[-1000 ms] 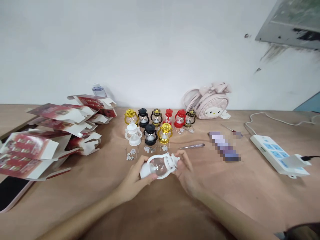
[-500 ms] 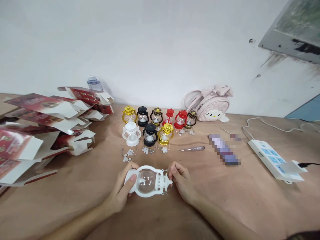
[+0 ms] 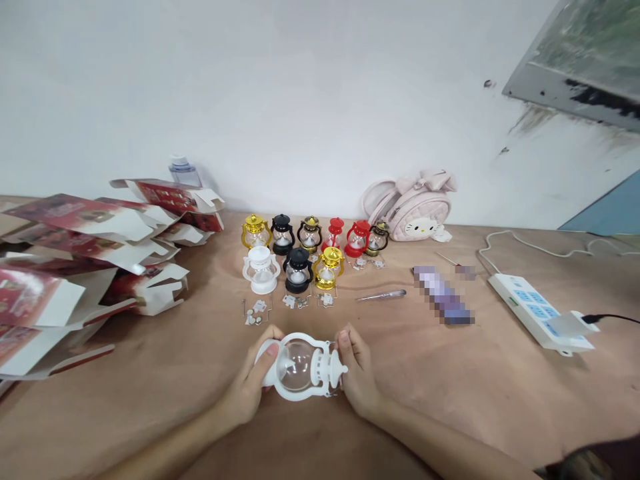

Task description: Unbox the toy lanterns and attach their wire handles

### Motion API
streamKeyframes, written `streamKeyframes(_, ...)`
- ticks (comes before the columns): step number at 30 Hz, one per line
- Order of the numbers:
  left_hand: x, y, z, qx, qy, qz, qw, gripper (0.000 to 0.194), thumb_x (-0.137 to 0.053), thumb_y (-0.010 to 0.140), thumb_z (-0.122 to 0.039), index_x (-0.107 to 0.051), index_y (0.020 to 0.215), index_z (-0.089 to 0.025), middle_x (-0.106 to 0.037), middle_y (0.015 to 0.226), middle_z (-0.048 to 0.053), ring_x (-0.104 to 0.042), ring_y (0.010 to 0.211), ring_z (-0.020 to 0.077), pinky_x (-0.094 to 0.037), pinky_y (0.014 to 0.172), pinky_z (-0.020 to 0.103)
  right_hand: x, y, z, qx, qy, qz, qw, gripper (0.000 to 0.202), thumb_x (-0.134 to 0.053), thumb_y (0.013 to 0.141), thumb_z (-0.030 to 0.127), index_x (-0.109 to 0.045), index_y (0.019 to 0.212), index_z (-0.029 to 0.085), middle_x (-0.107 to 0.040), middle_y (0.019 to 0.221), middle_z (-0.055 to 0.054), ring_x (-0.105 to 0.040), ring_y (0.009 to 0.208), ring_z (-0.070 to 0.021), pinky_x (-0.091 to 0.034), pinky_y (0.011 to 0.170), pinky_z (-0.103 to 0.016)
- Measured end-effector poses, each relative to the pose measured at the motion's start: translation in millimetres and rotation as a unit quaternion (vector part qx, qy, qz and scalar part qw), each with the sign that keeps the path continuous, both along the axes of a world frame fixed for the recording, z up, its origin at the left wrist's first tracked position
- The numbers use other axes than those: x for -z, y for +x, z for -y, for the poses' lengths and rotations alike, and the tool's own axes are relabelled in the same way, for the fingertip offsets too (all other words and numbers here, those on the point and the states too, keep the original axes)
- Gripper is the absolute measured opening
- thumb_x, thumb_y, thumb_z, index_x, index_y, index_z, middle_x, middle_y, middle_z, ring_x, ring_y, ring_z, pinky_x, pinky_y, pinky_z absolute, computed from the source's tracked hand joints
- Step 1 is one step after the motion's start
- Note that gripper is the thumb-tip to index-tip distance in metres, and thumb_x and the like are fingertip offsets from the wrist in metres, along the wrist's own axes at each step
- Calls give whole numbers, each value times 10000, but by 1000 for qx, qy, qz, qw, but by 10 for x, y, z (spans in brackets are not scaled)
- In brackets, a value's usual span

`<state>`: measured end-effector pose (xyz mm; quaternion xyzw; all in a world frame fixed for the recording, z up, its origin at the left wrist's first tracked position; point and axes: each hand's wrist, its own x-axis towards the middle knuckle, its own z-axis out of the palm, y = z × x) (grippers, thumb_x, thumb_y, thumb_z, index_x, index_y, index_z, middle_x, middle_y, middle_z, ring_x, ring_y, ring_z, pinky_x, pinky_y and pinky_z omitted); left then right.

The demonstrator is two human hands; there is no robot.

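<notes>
A small white lantern (image 3: 299,365) with a clear globe lies on its side above the table, its cap pointing right. My left hand (image 3: 257,377) is closed around its base, thumb on top. At the cap end, my right hand (image 3: 356,367) has thumb and fingers pinched on the lantern's thin wire handle (image 3: 331,344), most of which is hidden by the fingers. Beyond my hands stand a white lantern (image 3: 262,270), a black lantern (image 3: 299,271) and a gold lantern (image 3: 329,268), with wire handles and small loose parts (image 3: 257,312) lying before them.
Behind them is a row of several gold, black, bronze and red lanterns (image 3: 357,239). Opened red-and-white boxes (image 3: 90,227) pile up at left. A screwdriver (image 3: 381,295), a blurred-out flat object (image 3: 443,295), a power strip (image 3: 537,313) and a pink bag (image 3: 423,213) are at right.
My right hand has closed in on the lantern's cap end, its fingers now beside the cap. The lantern and my left hand have shifted slightly right. The view has moved a little.
</notes>
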<state>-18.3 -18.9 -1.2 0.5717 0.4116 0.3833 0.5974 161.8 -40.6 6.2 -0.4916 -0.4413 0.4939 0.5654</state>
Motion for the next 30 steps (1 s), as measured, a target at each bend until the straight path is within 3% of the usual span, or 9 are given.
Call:
streamKeyframes(4,4,24,-5,0,-23,16,1000,505,-410,802,-717,-383,769,-214,-398,579,-66,-326,465,88,-274,382,174,37,-140,-3,7,13,-53,998,484,-459,830,663,-348,650,227,-347,532,84,-329,460,-74,-322,436,-201)
streamKeyframes(8,21,5,15,-25,17,25,999,456,-407,846,-657,-413,781,-206,-419,589,-57,-342,493,91,-313,435,181,38,-79,-26,21,37,10,999,460,-459,856,619,-381,648,217,-390,539,70,-355,482,-77,-327,461,-206)
streamKeyframes(13,23,0,40,-39,62,55,996,447,-440,842,-640,-444,786,-196,-433,603,-43,-376,530,100,-351,491,193,-82,43,-64,-18,78,73,994,467,-473,851,613,-409,636,205,-390,528,69,-353,464,-67,-294,449,-196)
streamKeyframes(17,-31,30,36,-17,5,99,995,487,-497,777,-684,-429,774,-202,-429,605,-51,-335,467,77,-289,396,170,-119,-33,-67,-53,47,-11,997,476,-471,839,639,-367,640,220,-351,480,92,-308,396,-58,-256,388,-181)
streamKeyframes(23,-67,37,27,-3,-58,132,990,508,-520,725,-706,-412,787,-213,-427,588,-60,-305,418,70,-245,338,163,11,-132,-83,-46,16,-55,997,476,-443,831,673,-346,663,238,-337,429,110,-281,333,-64,-222,345,-189)
streamKeyframes(25,-71,17,8,-41,-23,113,992,478,-499,756,-679,-420,784,-208,-428,587,-56,-330,438,79,-272,363,171,-6,-46,-142,-27,26,6,999,465,-441,839,658,-365,663,235,-354,452,100,-305,356,-69,-248,359,-195)
streamKeyframes(27,-96,-4,-14,-99,60,57,992,397,-498,808,-593,-444,783,-200,-437,597,-49,-372,476,89,-315,414,179,-68,90,-215,9,64,124,990,445,-465,856,604,-391,639,223,-375,488,83,-347,409,-73,-289,406,-198)
streamKeyframes(30,-164,-15,-24,-147,217,-63,963,219,-522,850,-393,-469,775,-195,-453,616,-44,-417,521,96,-354,481,187,-175,259,-271,47,150,330,931,402,-468,902,489,-432,617,208,-405,495,70,-367,436,-71,-300,455,-197)
